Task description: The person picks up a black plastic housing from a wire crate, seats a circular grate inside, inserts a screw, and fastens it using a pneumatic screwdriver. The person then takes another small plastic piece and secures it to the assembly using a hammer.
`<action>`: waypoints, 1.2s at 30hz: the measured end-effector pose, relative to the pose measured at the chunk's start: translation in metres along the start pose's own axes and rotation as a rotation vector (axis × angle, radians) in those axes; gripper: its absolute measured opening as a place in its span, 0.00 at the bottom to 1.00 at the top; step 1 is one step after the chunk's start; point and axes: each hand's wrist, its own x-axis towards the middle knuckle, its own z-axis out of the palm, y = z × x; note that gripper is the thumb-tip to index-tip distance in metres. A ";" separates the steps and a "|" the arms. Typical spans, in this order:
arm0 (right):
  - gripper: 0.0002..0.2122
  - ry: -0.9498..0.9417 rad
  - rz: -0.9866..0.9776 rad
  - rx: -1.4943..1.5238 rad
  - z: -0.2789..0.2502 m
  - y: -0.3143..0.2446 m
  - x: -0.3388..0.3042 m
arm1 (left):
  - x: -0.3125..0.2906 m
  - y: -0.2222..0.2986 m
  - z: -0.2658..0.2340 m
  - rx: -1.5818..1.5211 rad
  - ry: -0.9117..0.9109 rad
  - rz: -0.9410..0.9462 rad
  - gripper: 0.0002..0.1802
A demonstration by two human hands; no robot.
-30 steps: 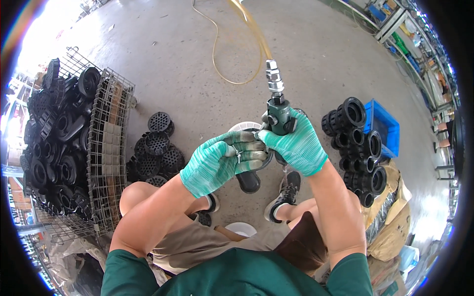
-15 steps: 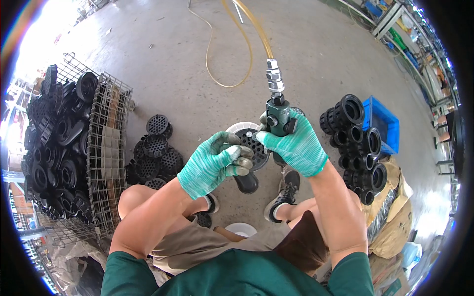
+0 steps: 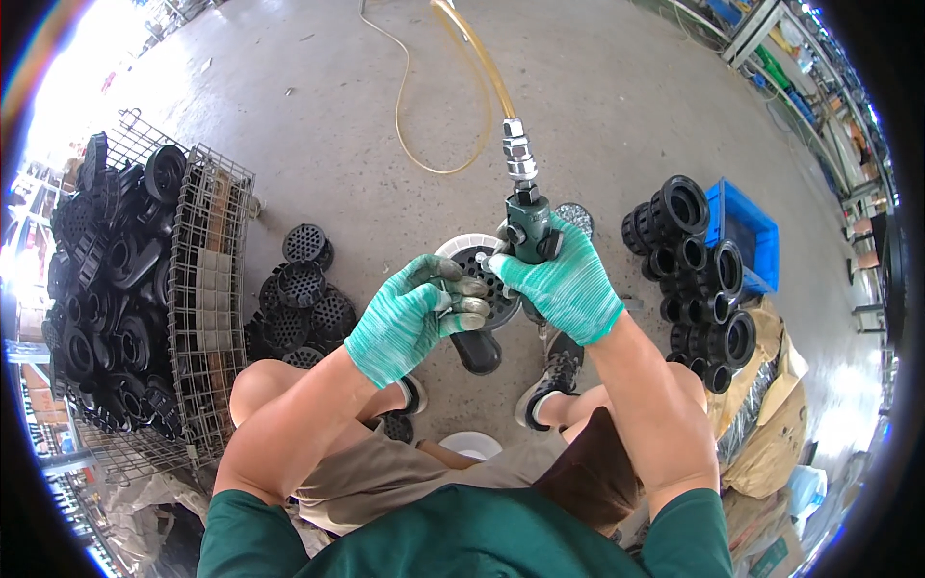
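Wearing a green-white knit glove, my right hand [image 3: 568, 279] grips a dark green air tool [image 3: 530, 229] with metal couplings and a yellowish hose on top. Its lower end is mostly hidden by my hand. My gloved left hand [image 3: 409, 318] has its fingers curled, with thumb and fingertips pressed together. A small shiny bit shows there, too small to name. Between and below both hands is a black round grate [image 3: 499, 306] full of holes, with a white rim [image 3: 462, 245] behind it. A black rounded pipe end [image 3: 477, 354] sticks out toward me.
At left stands a wire cage [image 3: 207, 279] heaped with black plastic parts [image 3: 116, 260]. Several black perforated discs [image 3: 303, 284] lie beside it. On the right are stacked black ring fittings [image 3: 694, 279], a blue crate [image 3: 752, 241] and brown wrapping [image 3: 771, 443]. The hose [image 3: 400, 106] loops across the floor ahead.
My right hand and the air tool have shifted slightly left, the hose with them. The left hand's fingers have moved a little at the tips; its place is nearly the same.
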 end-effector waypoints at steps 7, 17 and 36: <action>0.10 0.045 0.005 0.037 -0.001 0.001 -0.001 | -0.004 0.002 0.022 0.112 0.084 -0.056 0.21; 0.13 -0.013 0.005 0.096 0.001 0.009 0.000 | 0.001 -0.004 0.000 0.069 -0.027 0.002 0.18; 0.08 -0.047 0.165 0.365 0.017 0.002 -0.010 | -0.002 -0.001 0.007 0.242 -0.040 0.129 0.13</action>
